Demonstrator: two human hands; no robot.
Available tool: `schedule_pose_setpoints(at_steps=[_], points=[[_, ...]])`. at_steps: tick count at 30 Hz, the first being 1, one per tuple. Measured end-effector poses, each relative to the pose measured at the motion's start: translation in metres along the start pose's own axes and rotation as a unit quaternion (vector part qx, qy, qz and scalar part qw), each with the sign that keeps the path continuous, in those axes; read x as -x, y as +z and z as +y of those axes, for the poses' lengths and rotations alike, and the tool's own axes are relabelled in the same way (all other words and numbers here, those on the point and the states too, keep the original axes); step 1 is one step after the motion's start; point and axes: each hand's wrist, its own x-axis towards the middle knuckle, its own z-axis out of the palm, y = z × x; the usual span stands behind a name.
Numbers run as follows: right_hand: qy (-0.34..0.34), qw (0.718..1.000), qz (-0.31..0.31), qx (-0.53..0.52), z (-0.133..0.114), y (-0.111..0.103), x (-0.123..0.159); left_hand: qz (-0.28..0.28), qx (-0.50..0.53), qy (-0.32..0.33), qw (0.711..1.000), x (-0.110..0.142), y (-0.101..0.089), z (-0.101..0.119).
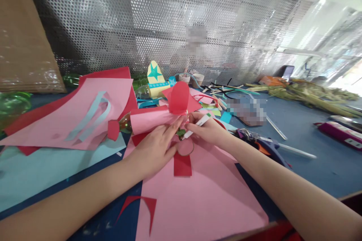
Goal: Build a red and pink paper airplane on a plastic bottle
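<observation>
My right hand (202,128) is closed around a white marker (199,125) with a green end, its tip down at the pink paper (223,188). At the tip is a small dark green object (181,132), partly covered by my fingers. Just below it a pink circle with a dark outline (186,147) overlaps a red paper strip (182,165). My left hand (154,148) lies flat with fingers stretched toward the green object. Beyond it lies a bottle wrapped in pink paper (149,119), with a red rounded paper piece (179,96) standing at its right end.
Pink sheets (62,109) and a light blue sheet (42,173) lie left. A red scrap (141,199) is in front. Behind stands a yellow-wrapped bottle (158,88) with a star. Scissors (258,145), a purple box (339,133) and dried stalks (305,96) lie right.
</observation>
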Motion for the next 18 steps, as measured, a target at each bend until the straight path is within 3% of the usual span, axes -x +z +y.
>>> schedule_pose_setpoints(at_steps=[18], points=[[-0.003,1.0,0.005,0.017,0.0009,-0.0008,-0.0001,-0.003,-0.013,0.002,1.0,0.0003,0.0009,-0.0009]])
